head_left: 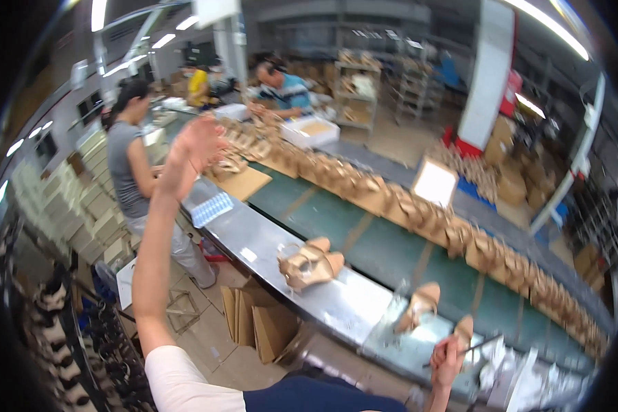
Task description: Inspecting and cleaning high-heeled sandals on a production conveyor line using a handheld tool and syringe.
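Just before the rightmost sandal (464, 325) on the table (356, 304), the right hand (448, 360) pinches a thin stick (484, 343); far left of that sandal, the left hand (193, 147) spreads (apparently empty). Tool work seems in hand, next probably needing steadiness.

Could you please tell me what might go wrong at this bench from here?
The thin dark stick in the right hand might scratch the tan sandal close beside it. The two sandals near the front edge of the metal tabletop could be knocked off.
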Action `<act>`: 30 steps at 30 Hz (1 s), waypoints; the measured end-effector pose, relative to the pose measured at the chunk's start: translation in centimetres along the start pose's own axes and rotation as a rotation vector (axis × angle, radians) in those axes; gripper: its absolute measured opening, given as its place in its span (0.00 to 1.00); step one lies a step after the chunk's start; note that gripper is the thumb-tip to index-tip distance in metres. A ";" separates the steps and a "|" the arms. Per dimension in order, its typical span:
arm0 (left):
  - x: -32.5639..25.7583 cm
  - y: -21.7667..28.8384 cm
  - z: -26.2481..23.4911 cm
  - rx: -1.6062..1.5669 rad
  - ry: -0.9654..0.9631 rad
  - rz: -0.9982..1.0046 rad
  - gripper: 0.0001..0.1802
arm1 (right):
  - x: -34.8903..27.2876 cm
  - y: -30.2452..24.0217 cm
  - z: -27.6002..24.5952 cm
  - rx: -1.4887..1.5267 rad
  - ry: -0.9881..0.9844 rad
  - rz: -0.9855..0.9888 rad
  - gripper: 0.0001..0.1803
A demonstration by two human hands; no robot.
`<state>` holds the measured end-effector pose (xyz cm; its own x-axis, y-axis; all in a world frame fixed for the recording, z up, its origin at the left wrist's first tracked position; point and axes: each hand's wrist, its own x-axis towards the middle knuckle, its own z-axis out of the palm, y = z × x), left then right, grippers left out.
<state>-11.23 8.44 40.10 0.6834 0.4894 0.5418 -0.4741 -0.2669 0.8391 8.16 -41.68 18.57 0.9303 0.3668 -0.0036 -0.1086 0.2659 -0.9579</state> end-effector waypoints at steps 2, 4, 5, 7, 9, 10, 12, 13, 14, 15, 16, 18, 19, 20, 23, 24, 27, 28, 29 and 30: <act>-1.4 -5.9 6.4 0.058 -0.196 -0.192 0.25 | -0.1 -0.4 -1.0 -0.051 0.028 0.004 0.18; -3.6 -10.3 13.2 0.085 -0.384 -0.391 0.21 | -0.4 -0.9 -2.8 0.019 0.044 0.033 0.17; -5.0 -13.1 15.5 0.149 -0.555 -0.334 0.19 | -0.6 -1.6 -3.3 0.058 0.081 0.037 0.18; -7.7 -15.5 23.0 0.288 -0.791 -0.287 0.17 | -1.2 -2.7 -5.2 0.083 0.183 0.018 0.19; -10.8 -18.1 30.4 0.266 -1.040 -0.256 0.18 | -2.4 -3.1 -8.3 0.038 0.294 0.003 0.20; -12.6 -19.6 33.7 0.191 -1.138 -0.271 0.17 | -3.3 -2.6 -10.2 0.014 0.395 0.015 0.20; -16.7 -22.9 39.5 0.081 -1.287 -0.341 0.17 | -5.6 -2.2 -12.9 -0.041 0.538 0.038 0.21; -18.4 -23.8 42.2 0.093 -1.318 -0.399 0.18 | -6.6 -2.0 -14.2 -0.067 0.581 0.081 0.20; -20.4 -25.2 44.7 0.212 -1.283 -0.259 0.21 | -7.5 -2.0 -15.4 -0.067 0.593 0.090 0.20; -22.4 -26.8 46.7 0.332 -1.241 -0.117 0.24 | -8.3 -1.8 -16.5 -0.106 0.633 0.156 0.20; -23.8 -28.6 48.4 0.332 -1.247 -0.125 0.24 | -9.0 -1.5 -17.6 -0.146 0.665 0.222 0.20; -25.6 -31.8 51.9 0.430 -0.947 -0.238 0.31 | -10.2 0.0 -20.1 -0.139 0.681 0.268 0.17; -25.8 -32.5 53.0 0.427 -0.957 -0.242 0.31 | -10.7 1.2 -21.3 -0.306 0.680 0.209 0.15; -25.7 -33.2 53.8 0.431 -0.954 -0.118 0.30 | -11.1 1.9 -22.4 -0.472 0.671 0.148 0.13; -25.2 -33.5 54.2 0.385 -1.021 0.052 0.27 | -10.7 0.8 -23.5 -0.614 0.584 0.146 0.11; -24.8 -33.2 54.4 0.333 -1.079 0.111 0.25 | -10.5 0.7 -24.1 -0.524 0.572 0.196 0.12; -21.8 -27.8 56.8 0.057 -1.061 0.118 0.20 | -9.3 -0.5 -25.1 -0.495 0.546 0.163 0.14; -20.8 -25.3 57.2 -0.127 -1.009 0.115 0.19 | -9.3 -0.8 -25.2 -0.490 0.554 0.169 0.14; -19.5 -23.0 57.4 -0.128 -1.017 0.111 0.19 | -9.0 -1.3 -25.3 -0.439 0.536 0.150 0.14; -17.8 -21.0 57.7 -0.205 -1.068 0.084 0.19 | -8.5 -1.8 -25.4 -0.388 0.509 0.127 0.15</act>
<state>18.60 -42.52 15.67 0.7274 -0.5235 0.4436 -0.5575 -0.0741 0.8268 9.37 -67.86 13.00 0.9786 -0.1191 -0.1678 -0.1828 -0.1283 -0.9747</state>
